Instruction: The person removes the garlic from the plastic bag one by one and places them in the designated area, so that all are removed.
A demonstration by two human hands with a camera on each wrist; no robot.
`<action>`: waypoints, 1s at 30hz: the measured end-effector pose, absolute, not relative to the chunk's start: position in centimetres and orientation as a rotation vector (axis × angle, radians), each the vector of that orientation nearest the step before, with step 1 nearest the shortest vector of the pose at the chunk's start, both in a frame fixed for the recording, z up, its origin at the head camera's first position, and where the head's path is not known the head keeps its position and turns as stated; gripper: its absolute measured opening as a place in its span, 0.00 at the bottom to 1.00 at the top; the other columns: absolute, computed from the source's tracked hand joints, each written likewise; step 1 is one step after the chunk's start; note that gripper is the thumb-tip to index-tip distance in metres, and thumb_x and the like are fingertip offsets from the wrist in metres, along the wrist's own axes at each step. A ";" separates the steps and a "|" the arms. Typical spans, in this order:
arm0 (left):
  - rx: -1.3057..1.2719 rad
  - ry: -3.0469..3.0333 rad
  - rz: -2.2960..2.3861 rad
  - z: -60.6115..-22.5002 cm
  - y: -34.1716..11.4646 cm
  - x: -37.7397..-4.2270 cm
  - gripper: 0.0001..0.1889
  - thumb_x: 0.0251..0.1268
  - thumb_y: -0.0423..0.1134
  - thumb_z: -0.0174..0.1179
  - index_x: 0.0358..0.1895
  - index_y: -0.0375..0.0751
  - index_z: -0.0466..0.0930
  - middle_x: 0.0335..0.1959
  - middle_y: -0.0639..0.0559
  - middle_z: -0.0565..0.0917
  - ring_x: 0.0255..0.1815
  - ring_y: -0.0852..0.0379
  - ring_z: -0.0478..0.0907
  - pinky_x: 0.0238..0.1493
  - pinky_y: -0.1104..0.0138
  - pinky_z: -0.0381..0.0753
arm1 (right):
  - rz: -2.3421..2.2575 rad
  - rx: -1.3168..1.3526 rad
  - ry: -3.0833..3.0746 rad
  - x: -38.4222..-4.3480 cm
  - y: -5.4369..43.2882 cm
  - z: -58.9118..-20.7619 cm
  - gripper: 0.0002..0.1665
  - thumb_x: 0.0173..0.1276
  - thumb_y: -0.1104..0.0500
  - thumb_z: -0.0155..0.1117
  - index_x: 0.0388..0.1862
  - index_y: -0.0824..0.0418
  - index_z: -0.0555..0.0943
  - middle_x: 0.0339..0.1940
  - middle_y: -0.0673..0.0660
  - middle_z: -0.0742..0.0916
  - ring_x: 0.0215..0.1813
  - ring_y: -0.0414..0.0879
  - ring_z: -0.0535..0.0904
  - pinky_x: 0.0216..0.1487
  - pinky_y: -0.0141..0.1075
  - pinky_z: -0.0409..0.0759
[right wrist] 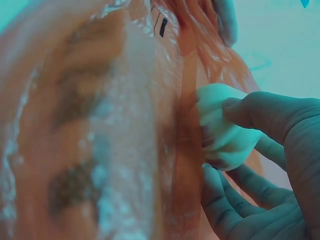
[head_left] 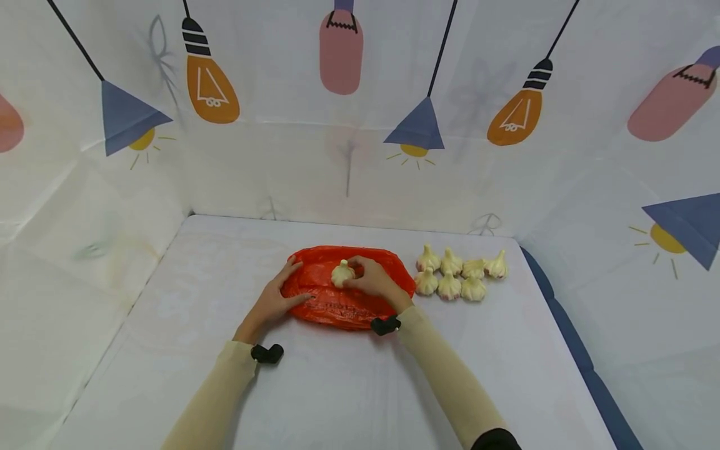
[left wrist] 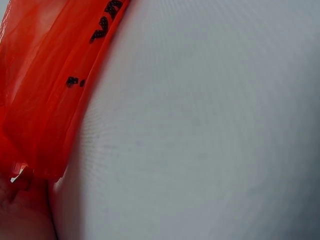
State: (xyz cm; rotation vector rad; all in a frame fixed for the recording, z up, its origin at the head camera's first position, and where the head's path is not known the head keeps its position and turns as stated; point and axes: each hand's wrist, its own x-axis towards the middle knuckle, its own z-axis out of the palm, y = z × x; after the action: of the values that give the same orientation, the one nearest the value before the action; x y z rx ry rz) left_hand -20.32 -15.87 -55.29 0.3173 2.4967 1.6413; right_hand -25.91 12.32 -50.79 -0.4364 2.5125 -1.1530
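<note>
A red plastic bag (head_left: 332,306) with dark printing lies on the white table. My left hand (head_left: 274,301) holds its left side, thumb on the near edge and fingers spread over the far left edge; only a bit of that hand shows in the left wrist view. Between thumb and fingers, my right hand (head_left: 374,279) pinches a garlic bulb (head_left: 342,274) over the middle of the bag. That bulb (right wrist: 227,125) appears pale in the right wrist view, with the bag beside it. What lies inside the bag cannot be made out.
Several garlic bulbs (head_left: 449,286) sit in two rows just right of the bag. A white table (head_left: 337,387) extends around everything, with a dark blue edge (head_left: 562,331) along its right side. White cloth (head_left: 360,181) printed with lamps hangs behind and at both sides.
</note>
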 end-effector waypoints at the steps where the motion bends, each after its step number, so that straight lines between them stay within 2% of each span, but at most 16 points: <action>1: 0.318 2.501 1.641 -55.3 -15.9 -20.3 0.45 0.64 0.48 0.72 0.82 0.51 0.58 0.87 0.54 0.45 0.87 0.43 0.41 0.83 0.40 0.46 | -1.156 -0.438 2.511 -25.9 12.3 -50.7 0.33 0.68 0.50 0.74 0.68 0.59 0.76 0.66 0.59 0.82 0.62 0.52 0.81 0.63 0.45 0.83; 18: 0.287 2.519 1.600 -55.2 -15.7 -20.5 0.46 0.64 0.48 0.72 0.82 0.50 0.57 0.87 0.53 0.45 0.87 0.41 0.42 0.82 0.38 0.47 | -1.226 -0.456 2.526 -25.2 13.0 -49.3 0.31 0.68 0.52 0.73 0.67 0.59 0.77 0.64 0.58 0.83 0.63 0.54 0.82 0.62 0.47 0.84; 30: 0.298 2.516 1.609 -55.1 -15.8 -20.5 0.46 0.64 0.47 0.72 0.82 0.49 0.57 0.87 0.52 0.45 0.86 0.40 0.42 0.81 0.37 0.48 | -1.298 -0.419 2.573 -24.3 13.6 -48.5 0.33 0.67 0.48 0.74 0.68 0.55 0.77 0.65 0.54 0.83 0.62 0.52 0.81 0.61 0.47 0.84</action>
State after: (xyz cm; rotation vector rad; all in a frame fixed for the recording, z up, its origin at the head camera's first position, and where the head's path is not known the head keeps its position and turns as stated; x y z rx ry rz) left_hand -20.48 -15.76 -55.12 0.2979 2.5163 1.6091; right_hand -24.28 13.57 -48.55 -0.4190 2.5733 -1.2981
